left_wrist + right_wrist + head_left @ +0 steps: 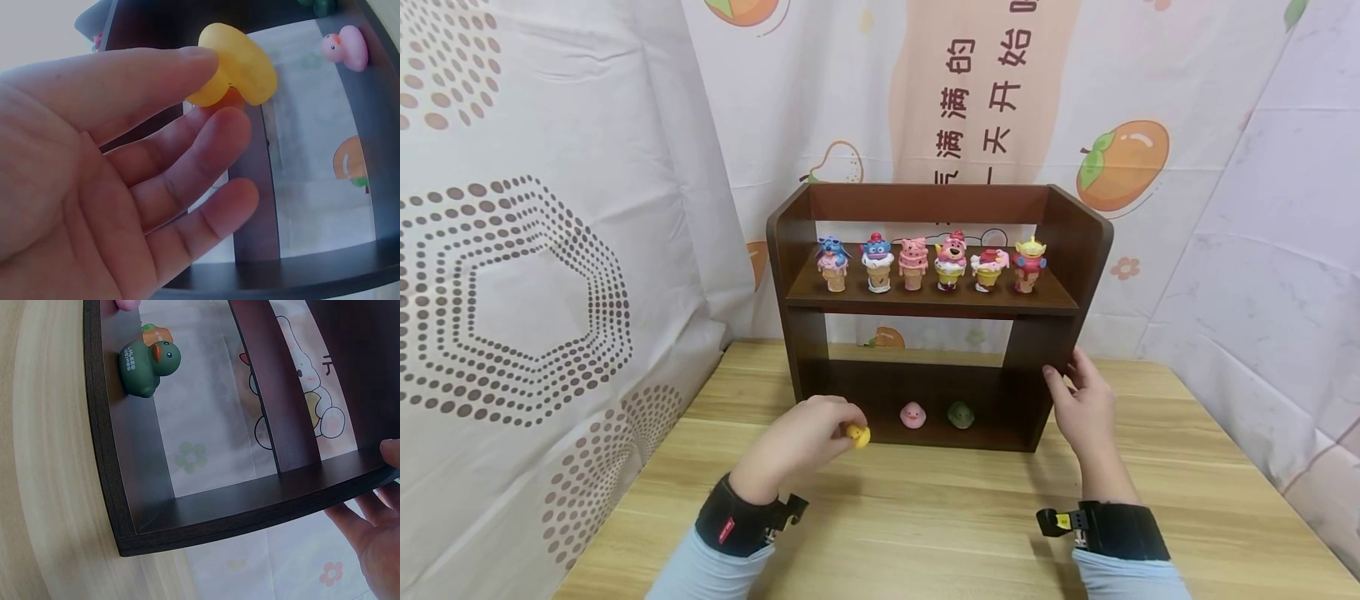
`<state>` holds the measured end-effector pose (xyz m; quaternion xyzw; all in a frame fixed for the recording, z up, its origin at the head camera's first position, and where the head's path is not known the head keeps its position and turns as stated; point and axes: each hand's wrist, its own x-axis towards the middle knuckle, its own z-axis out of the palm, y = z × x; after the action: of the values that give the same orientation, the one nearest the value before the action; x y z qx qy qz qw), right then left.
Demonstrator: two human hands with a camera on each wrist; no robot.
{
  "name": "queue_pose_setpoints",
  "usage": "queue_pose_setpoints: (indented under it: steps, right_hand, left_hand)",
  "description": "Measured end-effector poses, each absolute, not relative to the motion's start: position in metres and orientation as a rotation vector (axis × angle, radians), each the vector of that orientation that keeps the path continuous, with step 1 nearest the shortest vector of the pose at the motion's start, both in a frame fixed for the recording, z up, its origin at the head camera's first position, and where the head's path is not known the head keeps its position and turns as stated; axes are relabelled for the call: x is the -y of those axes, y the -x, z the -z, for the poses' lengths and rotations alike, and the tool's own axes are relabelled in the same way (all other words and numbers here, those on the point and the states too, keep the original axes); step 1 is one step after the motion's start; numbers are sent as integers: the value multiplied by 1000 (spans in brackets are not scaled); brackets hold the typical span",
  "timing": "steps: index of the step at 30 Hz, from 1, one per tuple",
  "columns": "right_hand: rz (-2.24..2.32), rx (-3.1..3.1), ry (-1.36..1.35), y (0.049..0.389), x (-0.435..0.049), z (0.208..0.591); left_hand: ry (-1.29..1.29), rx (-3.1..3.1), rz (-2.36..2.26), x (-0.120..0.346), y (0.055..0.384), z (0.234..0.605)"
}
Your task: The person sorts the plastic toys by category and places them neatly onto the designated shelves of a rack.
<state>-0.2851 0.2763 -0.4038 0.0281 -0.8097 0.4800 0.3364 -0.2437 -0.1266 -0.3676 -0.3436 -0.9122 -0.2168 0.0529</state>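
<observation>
My left hand [805, 437] pinches a small yellow rubber duck [247, 65] between thumb and index finger, just in front of the lower left of a dark brown wooden shelf [925, 310]. The other left fingers are loosely bent. On the bottom board sit a pink rubber duck [913, 415] and a green rubber duck [960, 415], side by side. At the shelf's right side, my right hand [1086, 404] holds the side panel, thumb over its front edge and fingers along the outside.
Along the upper board stands a row of several ice-cream-cone character figures [913, 265]. The shelf rests on a light wood table [925, 517]. Behind it hangs a white printed curtain [850, 100], with patterned cloth [535, 292] at the left.
</observation>
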Motion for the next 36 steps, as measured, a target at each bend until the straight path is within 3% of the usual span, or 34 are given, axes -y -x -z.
queue_pose_setpoints:
  steps: [36]
  right_hand:
    - [-1269,2108,-77,285,-277,403]
  left_hand:
    - [984,2432,625,143,261,360]
